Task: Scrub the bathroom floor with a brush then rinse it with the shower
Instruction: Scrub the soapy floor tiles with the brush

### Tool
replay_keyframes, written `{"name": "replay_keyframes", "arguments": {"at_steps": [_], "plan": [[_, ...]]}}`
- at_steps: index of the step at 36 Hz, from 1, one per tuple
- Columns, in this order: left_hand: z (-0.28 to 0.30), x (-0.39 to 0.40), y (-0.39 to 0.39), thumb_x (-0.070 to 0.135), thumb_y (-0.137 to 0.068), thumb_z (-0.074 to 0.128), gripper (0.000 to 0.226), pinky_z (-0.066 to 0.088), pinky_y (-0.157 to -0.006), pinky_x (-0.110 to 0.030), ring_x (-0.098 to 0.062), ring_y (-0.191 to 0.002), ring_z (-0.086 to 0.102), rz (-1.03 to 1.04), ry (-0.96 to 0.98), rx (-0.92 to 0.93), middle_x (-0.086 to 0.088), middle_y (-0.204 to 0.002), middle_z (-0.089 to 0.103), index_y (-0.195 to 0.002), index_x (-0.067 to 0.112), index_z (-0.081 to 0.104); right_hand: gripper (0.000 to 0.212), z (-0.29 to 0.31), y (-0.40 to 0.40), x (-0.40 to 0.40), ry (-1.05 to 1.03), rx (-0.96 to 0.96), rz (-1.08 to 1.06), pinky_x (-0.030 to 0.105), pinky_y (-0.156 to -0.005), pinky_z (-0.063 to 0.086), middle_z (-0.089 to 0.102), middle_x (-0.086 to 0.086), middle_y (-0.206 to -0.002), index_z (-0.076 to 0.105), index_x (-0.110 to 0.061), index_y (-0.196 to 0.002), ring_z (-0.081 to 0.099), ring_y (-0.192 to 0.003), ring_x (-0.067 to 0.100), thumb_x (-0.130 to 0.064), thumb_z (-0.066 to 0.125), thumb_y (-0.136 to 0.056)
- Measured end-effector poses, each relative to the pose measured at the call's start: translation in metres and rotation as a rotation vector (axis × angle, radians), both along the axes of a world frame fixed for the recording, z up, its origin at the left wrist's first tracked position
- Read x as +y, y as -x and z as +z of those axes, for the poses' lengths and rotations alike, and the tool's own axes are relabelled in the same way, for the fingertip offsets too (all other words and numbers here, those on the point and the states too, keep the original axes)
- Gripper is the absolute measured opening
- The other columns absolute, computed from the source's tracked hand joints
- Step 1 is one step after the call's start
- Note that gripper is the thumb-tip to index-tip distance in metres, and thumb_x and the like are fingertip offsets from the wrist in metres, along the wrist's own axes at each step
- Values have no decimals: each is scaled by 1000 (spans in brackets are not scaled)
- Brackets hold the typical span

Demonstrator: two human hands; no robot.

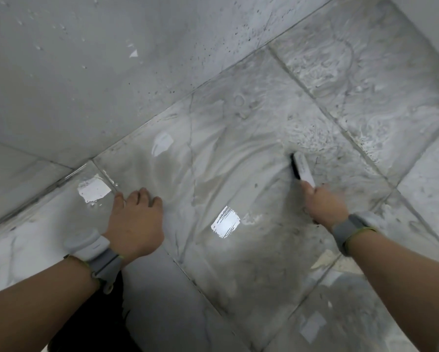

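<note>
Gripping the brush (303, 166), the right hand (323, 205) hides its handle.

Wet marble-look tile floor (238, 262) under a film of grey, soapy water.

Dark grout lines cross it; foam swirls and dark specks gather toward the far right. The brush (302, 168) rests bristles-down on it, and the left hand (137, 219) rests on a tile near the wall (86, 85).

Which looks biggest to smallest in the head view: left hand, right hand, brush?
1. left hand, resting on the wet floor
2. right hand, gripping the brush
3. brush, partly hidden in the grip, so its full size is unclear
</note>
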State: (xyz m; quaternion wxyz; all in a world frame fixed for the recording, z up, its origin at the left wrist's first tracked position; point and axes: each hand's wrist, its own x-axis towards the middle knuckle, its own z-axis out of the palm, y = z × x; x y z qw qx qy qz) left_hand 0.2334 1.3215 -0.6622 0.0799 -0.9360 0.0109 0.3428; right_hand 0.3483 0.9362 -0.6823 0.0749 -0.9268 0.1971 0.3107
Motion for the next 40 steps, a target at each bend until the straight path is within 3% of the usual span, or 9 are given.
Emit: {"name": "replay_keyframes", "arguments": {"at_steps": [6, 9, 10, 17, 24, 31, 34, 38, 40], "plan": [[-2, -1, -1, 34, -89, 38, 54, 22, -116, -57, -30, -143, 36, 7, 6, -17, -14, -152, 39, -141, 21, 44, 57, 11, 126, 76, -87, 104, 486, 36, -88, 46, 68, 5, -117, 53, -26, -127, 64, -110, 28, -69, 27, -100], [-6, 4, 1, 37, -86, 39, 49, 27, -112, -55, -28, -136, 43, -4, 19, -37, -8, -141, 47, -132, 25, 50, 91, 20, 149, 82, -103, 157, 707, 36, -86, 47, 68, -1, -120, 43, -33, -140, 64, -112, 24, -84, -4, -80], [-6, 7, 1, 38, -86, 39, 49, 28, -112, -54, -27, -136, 44, 1, 24, -45, -7, -140, 48, -132, 26, 51, 99, 17, 143, 75, -79, 158, 690, 36, -86, 48, 68, -1, -119, 44, -32, -138, 65, -111, 25, -85, -9, -74], [-8, 6, 0, 36, -79, 51, 45, 29, -109, -60, -36, -125, 53, -65, 44, -144, -16, -135, 56, -117, 17, 67, 60, 7, 52, -13, 110, -67, 92, 43, -78, 44, 66, 23, -108, 55, -13, -99, 63, -99, 40, -65, 24, -100], [-7, -17, -13, 33, -82, 51, 75, 24, -118, -59, -34, -145, 37, -226, 157, -90, -11, -157, 42, -154, 17, 39, 54, 15, 111, 24, 7, 90, 677, 37, -78, 46, 69, 1, -112, 52, -28, -110, 67, -101, 29, -73, 26, -96], [-3, -19, -15, 39, -82, 30, 74, 16, -122, -54, -30, -152, 24, -221, 122, 13, -3, -169, 17, -154, 25, 29, 72, -2, 46, -7, -21, -58, -208, 42, -85, 51, 68, 21, -103, 63, -5, -110, 66, -93, 36, -65, 25, -102], [-5, -23, -15, 36, -91, 44, 66, 14, -122, -54, -28, -153, 20, -228, 109, 10, -5, -169, 15, -154, 24, 28, 63, -5, 76, 31, 58, -78, -81, 41, -84, 47, 67, 19, -112, 62, -12, -118, 65, -105, 36, -63, 30, -102], [-7, -26, -16, 34, -89, 49, 69, 13, -122, -55, -29, -153, 22, -219, 116, 9, -7, -168, 20, -154, 20, 32, 53, 6, 119, 64, -57, 47, 387, 39, -80, 47, 70, 6, -108, 53, -27, -115, 66, -102, 32, -71, 28, -98], [-7, -22, -15, 33, -85, 54, 72, 15, -121, -56, -31, -150, 27, -207, 114, 6, -10, -167, 25, -153, 18, 37, 54, 4, 107, 55, -59, 41, 401, 39, -81, 49, 70, 6, -107, 52, -28, -114, 67, -102, 33, -72, 28, -97]]}}
